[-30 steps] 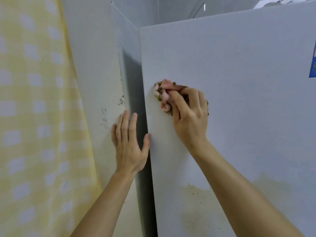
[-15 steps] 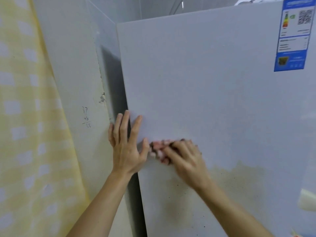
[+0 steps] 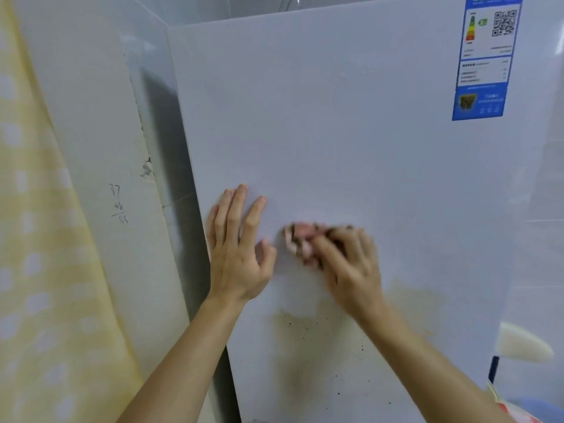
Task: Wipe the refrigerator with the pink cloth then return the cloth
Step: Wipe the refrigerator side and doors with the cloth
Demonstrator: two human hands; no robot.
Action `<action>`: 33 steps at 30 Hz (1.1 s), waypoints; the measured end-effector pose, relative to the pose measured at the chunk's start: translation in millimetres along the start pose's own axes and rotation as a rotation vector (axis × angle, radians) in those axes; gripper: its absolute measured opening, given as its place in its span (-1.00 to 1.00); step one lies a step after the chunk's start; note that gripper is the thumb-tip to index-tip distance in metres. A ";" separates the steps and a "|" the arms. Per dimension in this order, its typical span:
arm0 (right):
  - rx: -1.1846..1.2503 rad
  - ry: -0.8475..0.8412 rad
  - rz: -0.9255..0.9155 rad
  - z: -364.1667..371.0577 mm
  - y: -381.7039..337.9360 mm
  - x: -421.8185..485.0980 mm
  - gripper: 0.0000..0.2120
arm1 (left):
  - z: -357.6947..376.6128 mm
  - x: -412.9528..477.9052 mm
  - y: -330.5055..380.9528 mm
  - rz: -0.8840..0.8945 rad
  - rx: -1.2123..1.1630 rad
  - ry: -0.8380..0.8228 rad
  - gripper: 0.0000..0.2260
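The white refrigerator side panel (image 3: 351,132) fills most of the view, with a brownish stained patch low down (image 3: 308,355). My right hand (image 3: 348,267) grips the bunched pink cloth (image 3: 300,239) and presses it against the panel just above the stain; hand and cloth are motion-blurred. My left hand (image 3: 238,248) lies flat with straight fingers on the panel near its left edge, just left of the cloth.
A blue energy label (image 3: 485,59) is stuck at the panel's upper right. A cream wall (image 3: 100,154) with pencilled numbers stands left, beyond a dark narrow gap. A yellow checked curtain (image 3: 33,239) hangs far left. Some objects show at the bottom right (image 3: 522,346).
My right hand swept the cloth down the panel from higher up, then slightly right. My left hand moved from the wall beside the gap onto the panel's left edge. The view shifted right.
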State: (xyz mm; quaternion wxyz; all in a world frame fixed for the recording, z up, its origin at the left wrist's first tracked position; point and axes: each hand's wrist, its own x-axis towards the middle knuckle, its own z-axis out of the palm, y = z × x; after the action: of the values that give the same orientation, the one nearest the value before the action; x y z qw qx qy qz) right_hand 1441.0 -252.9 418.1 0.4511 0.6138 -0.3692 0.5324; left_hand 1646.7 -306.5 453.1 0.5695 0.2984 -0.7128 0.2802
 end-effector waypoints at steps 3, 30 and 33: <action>0.022 -0.169 -0.148 -14.3 5.0 -57.7 -0.81 | 3.7 -0.2 8.2 -0.029 0.013 -0.007 -0.37; -0.075 -0.326 -0.200 -70.7 90.0 -101.0 -0.48 | 36.1 6.7 85.3 -0.008 0.014 -0.012 -0.29; -0.017 -0.211 -0.080 -76.5 110.8 -43.6 -0.62 | 37.6 8.2 89.0 -0.026 0.017 -0.006 -0.32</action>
State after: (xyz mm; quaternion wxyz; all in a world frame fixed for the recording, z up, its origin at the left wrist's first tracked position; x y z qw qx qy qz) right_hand 1306.1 -217.1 394.9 0.4358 0.6769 -0.3945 0.4431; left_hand 1554.7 -276.0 448.5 0.5687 0.3132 -0.7081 0.2778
